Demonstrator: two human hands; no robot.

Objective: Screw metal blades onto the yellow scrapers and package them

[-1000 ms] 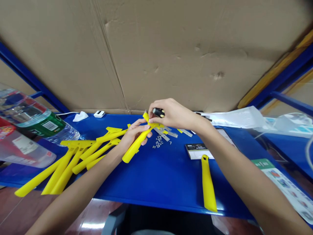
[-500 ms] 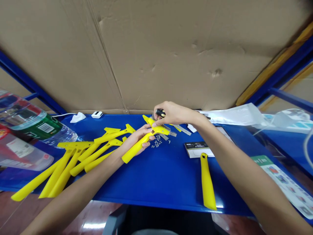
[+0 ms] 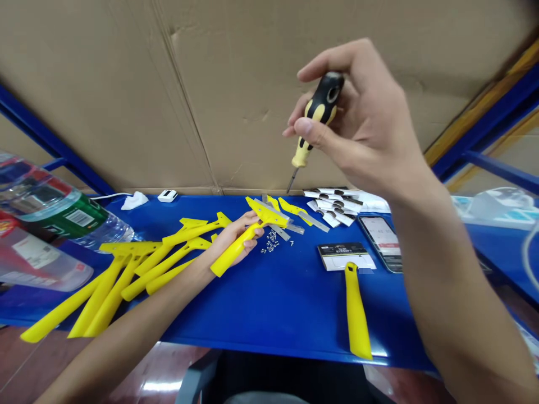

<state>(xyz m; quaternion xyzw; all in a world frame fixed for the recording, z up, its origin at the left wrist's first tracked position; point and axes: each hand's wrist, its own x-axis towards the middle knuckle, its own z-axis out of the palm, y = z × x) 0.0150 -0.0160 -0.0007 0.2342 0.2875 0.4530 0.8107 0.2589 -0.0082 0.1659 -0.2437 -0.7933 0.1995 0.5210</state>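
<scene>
My left hand (image 3: pixel 243 234) is wrapped round the handle of a yellow scraper (image 3: pixel 236 249), whose head tilts up to the right with a metal blade along its edge. Raised high on the right, my right hand (image 3: pixel 370 112) grips a black and pale-yellow screwdriver (image 3: pixel 319 112), its shaft pointing down and left, apart from the scraper. Beneath and beside the scraper head are loose metal blades (image 3: pixel 319 223), yellow head pieces (image 3: pixel 295 207) and a scatter of small screws and nuts (image 3: pixel 270 242).
Several yellow scraper handles (image 3: pixel 164 269) are heaped on the left, near a large plastic bottle (image 3: pixel 63 207). A single yellow handle (image 3: pixel 357 314) lies front right, with a printed card (image 3: pixel 341 257), a phone (image 3: pixel 382 241) and a stack of cards (image 3: pixel 337 205) behind it.
My right hand has lifted the screwdriver off the scraper head, up and to the right toward the camera. My left hand and the scraper have hardly moved.
</scene>
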